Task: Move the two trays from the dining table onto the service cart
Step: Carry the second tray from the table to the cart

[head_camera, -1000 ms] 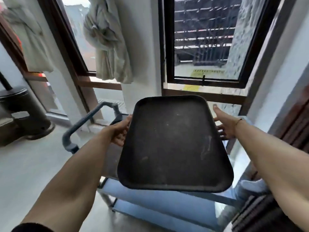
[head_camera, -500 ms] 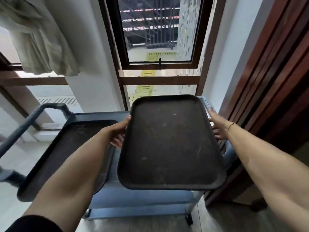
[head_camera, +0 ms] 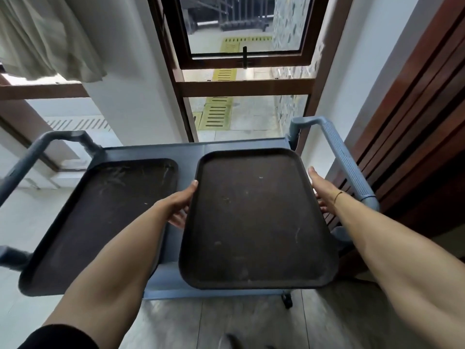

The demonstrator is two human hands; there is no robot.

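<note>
I hold a dark, scuffed rectangular tray (head_camera: 254, 222) level over the right half of the blue-grey service cart (head_camera: 188, 153). My left hand (head_camera: 180, 204) grips its left rim and my right hand (head_camera: 320, 188) grips its right rim. Whether the tray touches the cart top I cannot tell; its near edge overhangs the cart's front. A second dark tray (head_camera: 105, 217) lies flat on the left half of the cart, partly hidden by my left forearm.
The cart has a handle on the left (head_camera: 37, 152) and one on the right (head_camera: 344, 159). Behind it stand a white pillar (head_camera: 130, 96) and a wood-framed window (head_camera: 246, 59). A brown slatted wooden wall (head_camera: 415, 127) runs close along the right. Grey floor (head_camera: 251, 323) lies below.
My view has swung right and down, bringing the whole cart top into view. The held tray has come over the cart's right half and sits lower, beside the tray on the left.
</note>
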